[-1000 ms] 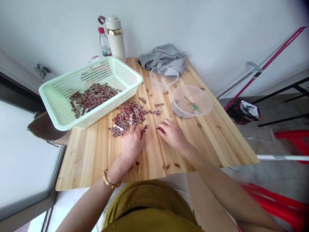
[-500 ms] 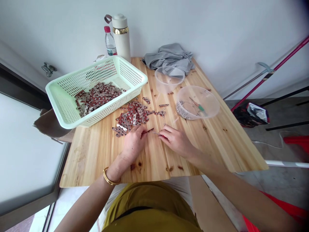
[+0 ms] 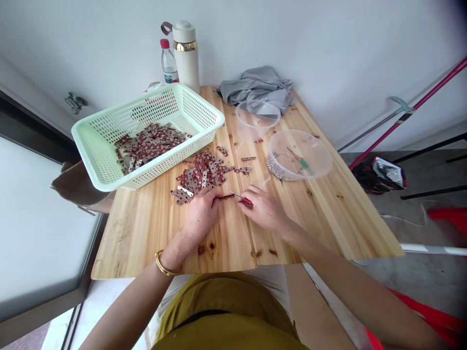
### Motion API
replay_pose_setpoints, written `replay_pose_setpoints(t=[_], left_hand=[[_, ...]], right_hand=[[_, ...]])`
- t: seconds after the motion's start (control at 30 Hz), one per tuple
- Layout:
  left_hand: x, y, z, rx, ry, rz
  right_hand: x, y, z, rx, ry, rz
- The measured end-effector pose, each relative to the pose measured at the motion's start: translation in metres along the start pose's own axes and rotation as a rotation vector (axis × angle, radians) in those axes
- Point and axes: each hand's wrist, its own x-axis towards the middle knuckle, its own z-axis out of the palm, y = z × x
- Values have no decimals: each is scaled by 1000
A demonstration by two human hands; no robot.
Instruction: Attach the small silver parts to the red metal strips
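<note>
My left hand (image 3: 202,211) pinches one end of a small dark red strip (image 3: 226,197) just above the wooden table. From the right, my right hand (image 3: 265,208) grips a thin pointed tool with a red handle (image 3: 247,200), its metal tip at the free end of the strip. Beyond my left hand lies a loose pile of red and silver strips with round holes (image 3: 204,170). A clear round tub (image 3: 321,150) to the right holds small shiny metal pieces (image 3: 276,167) and a green-handled tool (image 3: 304,164).
A pale green basket (image 3: 175,158) with many strips stands at the left of the table (image 3: 328,228). Behind are a second clear tub (image 3: 251,127), a grey cloth (image 3: 255,85), a white flask (image 3: 188,63) and a plastic bottle (image 3: 168,63).
My right hand has turned slightly, showing more of the red handle, and the tool tip has moved up and left to the strip. My left hand keeps its hold.
</note>
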Motion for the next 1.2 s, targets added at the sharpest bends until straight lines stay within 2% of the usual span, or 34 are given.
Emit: replay_pose_setpoints(t=[0.1,0.23,0.33,0.6,0.77,0.87,1.0,1.2], left_hand=[[1,1,2,5,7,-8],[3,3,3,64,6,-110],[5,4,3,80,-21,-158],[5,7,-1,37,-17,-255],[3,6,1,8,-1,-253],[2,5,3,40,18,-216],[1,5,5,77,37,-126],[1,6,5,100,48,-114]], right_hand=[[8,-14,3,1,53,-25],[19,-27,11,-139,47,-60],[21,-28,17,-186,32,-72],[15,-26,29,-194,108,-132],[5,-27,25,-117,73,-152],[-2,-29,18,-15,69,-62],[-12,-36,19,67,158,92],[-19,-41,31,77,184,148]])
